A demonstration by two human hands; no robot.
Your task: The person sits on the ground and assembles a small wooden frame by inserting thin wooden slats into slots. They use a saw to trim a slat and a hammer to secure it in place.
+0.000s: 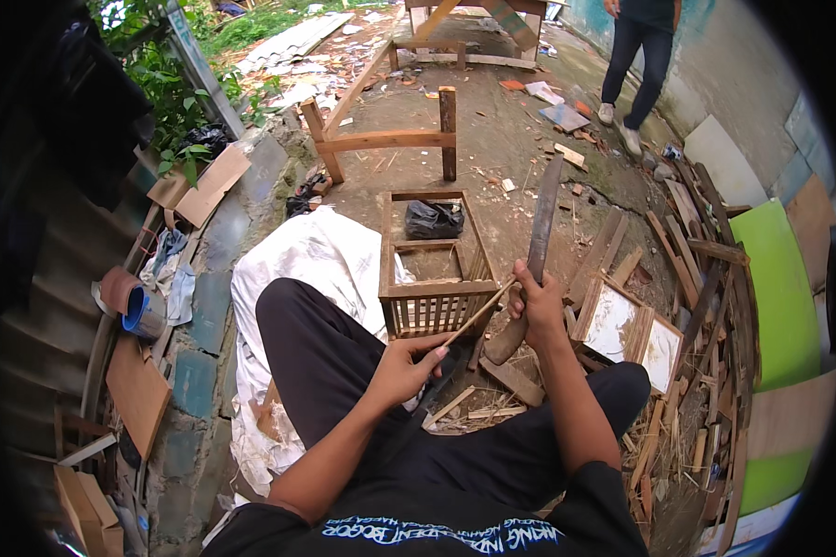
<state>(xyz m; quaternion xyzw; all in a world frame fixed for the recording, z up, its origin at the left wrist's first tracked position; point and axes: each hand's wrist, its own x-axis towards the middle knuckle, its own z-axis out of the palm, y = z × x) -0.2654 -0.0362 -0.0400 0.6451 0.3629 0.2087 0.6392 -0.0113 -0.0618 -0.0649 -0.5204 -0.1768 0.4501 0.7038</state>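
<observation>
My left hand [407,373] is closed on the lower end of a thin bamboo stick [475,317], which slants up to the right. My right hand [537,304] is wrapped round a machete [542,215]. Its dark blade points up and away from me, and its wooden handle [505,343] shows below the fist. The stick's upper end meets the right hand's fingers and thumb; whether they pinch it too I cannot tell. Just beyond both hands stands a slatted wooden frame [439,290], open on top, with a black plastic bag [434,220] in its far part.
White cloth [293,251] lies to my left beside a low block wall [195,382]. Wood scraps and split sticks [659,446] are heaped on the right, near green panels [777,288]. Ahead stands a wooden trestle [385,139]. At the far right stands a person [637,56].
</observation>
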